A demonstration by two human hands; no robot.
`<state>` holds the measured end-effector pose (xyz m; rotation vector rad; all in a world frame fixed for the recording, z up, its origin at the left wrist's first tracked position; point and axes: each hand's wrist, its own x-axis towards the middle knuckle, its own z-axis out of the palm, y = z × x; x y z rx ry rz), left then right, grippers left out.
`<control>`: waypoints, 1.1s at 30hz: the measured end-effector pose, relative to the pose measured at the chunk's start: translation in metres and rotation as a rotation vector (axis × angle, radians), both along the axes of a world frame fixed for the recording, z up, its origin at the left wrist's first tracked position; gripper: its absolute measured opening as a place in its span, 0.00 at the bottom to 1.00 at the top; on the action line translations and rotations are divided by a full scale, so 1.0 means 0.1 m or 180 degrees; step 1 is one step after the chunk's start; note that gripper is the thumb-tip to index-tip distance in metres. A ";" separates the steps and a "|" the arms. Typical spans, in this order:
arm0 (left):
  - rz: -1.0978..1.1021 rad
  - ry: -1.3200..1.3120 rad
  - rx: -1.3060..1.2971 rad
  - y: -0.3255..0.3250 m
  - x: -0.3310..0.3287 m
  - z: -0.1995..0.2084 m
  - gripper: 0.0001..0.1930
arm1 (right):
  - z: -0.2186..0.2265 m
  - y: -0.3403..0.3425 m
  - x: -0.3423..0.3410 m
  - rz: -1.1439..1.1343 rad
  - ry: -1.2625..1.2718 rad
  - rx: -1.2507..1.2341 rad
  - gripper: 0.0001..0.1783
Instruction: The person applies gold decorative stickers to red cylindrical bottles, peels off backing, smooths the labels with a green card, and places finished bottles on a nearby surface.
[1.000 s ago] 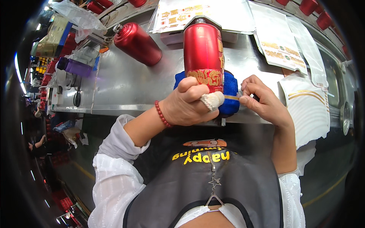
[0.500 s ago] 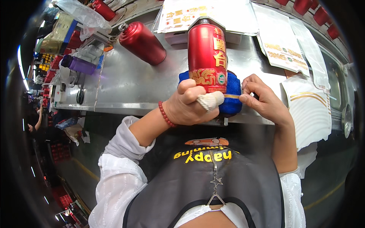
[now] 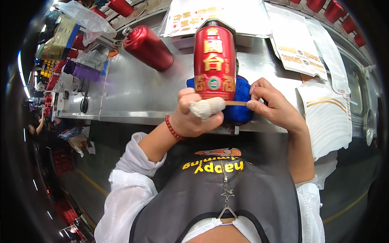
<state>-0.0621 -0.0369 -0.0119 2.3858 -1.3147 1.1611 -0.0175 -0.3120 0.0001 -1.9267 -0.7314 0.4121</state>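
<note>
My left hand [image 3: 193,118] grips the lower end of a red bottle [image 3: 214,60] with gold markings, held out over a steel counter [image 3: 133,91]. The thumb wears a white bandage wrap. My right hand [image 3: 272,106] pinches a thin golden-brown strip [image 3: 236,103] that runs to the bottle's base. A blue cloth [image 3: 242,103] lies on the counter under the bottle and both hands.
A second red bottle [image 3: 148,47] lies on its side at the back left. White printed sheets [image 3: 298,42] and a stack of white gold-striped papers [image 3: 329,117] sit to the right. Clear plastic bags and small boxes [image 3: 77,24] crowd the far left.
The bottle has been raised and turned more upright in my left hand. My right hand stays at its base, pinching the strip.
</note>
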 end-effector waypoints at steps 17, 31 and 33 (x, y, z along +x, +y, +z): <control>0.0235 -0.0076 0.0026 -0.01 -0.06 0.00 0.11 | -0.01 0.02 0.03 0.0021 -0.0126 -0.0116 0.15; 0.0111 -0.0051 0.0016 0.00 -0.04 0.00 0.13 | 0.00 0.05 0.03 0.0016 -0.0233 -0.0121 0.14; 0.0043 -0.0057 0.0062 -0.03 -0.02 0.01 0.13 | 0.00 0.05 0.02 -0.0040 -0.0178 -0.0127 0.14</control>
